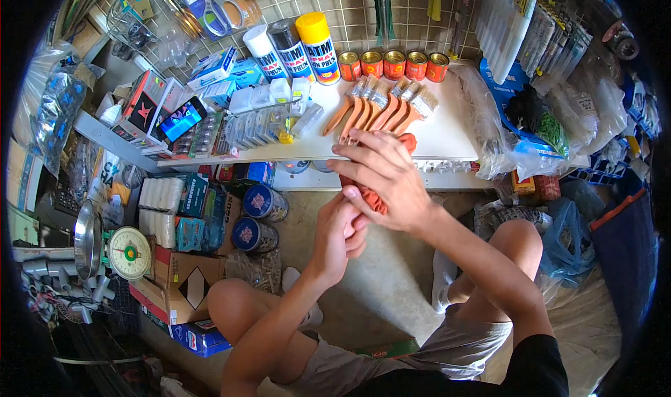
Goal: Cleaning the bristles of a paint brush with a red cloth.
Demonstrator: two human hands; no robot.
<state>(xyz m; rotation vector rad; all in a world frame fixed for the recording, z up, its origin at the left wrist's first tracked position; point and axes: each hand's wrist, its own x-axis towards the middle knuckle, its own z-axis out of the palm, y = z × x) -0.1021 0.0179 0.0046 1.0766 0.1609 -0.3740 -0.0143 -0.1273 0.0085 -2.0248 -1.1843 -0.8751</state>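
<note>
In front of the shelf, both my hands are around a crumpled orange-red cloth (374,200). My left hand (338,234) grips its lower part, with the fingers curled and the thumb up. My right hand (385,179) lies over it from above, fingers stretched to the left. A piece of the cloth also shows beyond the right hand's knuckles. Whether something is wrapped inside is hidden. Just past my fingertips, several paintbrushes (377,106) with orange-brown handles lie in a row on the white shelf (451,129), bristles pointing away from me.
Behind the brushes stand several small red tins (394,65) and three spray-paint cans (318,48). At left are clear plastic boxes (262,124), a lit phone (181,119) and a dial scale (128,253). Blue-lidded tins (264,202) stand below the shelf. Plastic bags (566,239) lie at right.
</note>
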